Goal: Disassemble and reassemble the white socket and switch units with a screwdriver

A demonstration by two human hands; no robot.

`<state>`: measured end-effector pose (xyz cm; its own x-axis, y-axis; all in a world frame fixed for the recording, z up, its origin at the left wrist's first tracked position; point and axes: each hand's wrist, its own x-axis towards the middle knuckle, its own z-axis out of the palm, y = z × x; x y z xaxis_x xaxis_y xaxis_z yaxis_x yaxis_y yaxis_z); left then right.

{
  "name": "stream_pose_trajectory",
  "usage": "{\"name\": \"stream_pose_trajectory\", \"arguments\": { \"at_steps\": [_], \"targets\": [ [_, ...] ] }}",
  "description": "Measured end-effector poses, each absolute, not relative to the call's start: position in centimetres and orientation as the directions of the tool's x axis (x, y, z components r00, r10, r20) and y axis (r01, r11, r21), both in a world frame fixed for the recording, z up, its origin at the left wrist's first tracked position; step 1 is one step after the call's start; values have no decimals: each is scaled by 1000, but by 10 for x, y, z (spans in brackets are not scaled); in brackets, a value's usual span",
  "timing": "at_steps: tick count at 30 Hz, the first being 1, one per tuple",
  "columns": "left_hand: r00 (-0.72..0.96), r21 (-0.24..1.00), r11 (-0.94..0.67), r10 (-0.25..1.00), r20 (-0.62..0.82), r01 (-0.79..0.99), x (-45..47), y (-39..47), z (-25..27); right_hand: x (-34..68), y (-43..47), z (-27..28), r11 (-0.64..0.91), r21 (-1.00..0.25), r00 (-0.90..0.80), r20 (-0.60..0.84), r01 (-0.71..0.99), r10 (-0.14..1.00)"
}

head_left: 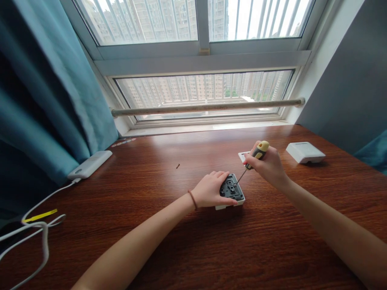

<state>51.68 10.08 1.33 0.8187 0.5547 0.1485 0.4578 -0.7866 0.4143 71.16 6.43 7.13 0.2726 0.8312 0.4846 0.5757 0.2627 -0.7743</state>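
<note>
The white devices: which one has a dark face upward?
The device under the left hand, at the tip of the screwdriver; the box at right and the slab by the curtain show white tops.

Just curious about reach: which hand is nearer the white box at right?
Right. The right hand, with the screwdriver, is left of the white box; the left hand is farther left.

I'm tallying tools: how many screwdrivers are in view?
1: the screwdriver in the right hand, its tip at the dark-topped device that the left hand holds. Any behind the curtain would be hidden.
</note>
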Motion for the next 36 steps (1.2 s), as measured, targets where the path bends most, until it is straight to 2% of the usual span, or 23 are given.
{"name": "stream_pose_trajectory", "arguments": {
  "at_steps": [9,19,22,27,31,36],
  "targets": [
    [804,408,-780,572,163,473,518,98,15,713,64,71,284,-721,199,505,632,840],
    [833,402,-796,538,127,452,518,98,18,723,57,90,406,-733,-201,356,546,913],
    [845,388,-804,525,106,451,516,100,17,726,55,98,383,-779,-267,283,496,921],
    [843,354,-811,528,101,466,516,99,17,722,53,97,210,-866,-113,178,454,978],
    [841,332,-815,531,104,474,517,98,16,715,51,89,266,-806,-22,300,529,954],
    [850,314,-829,516,108,463,517,98,16,705,50,81,297,-706,125,479,644,869]
  ]
}}
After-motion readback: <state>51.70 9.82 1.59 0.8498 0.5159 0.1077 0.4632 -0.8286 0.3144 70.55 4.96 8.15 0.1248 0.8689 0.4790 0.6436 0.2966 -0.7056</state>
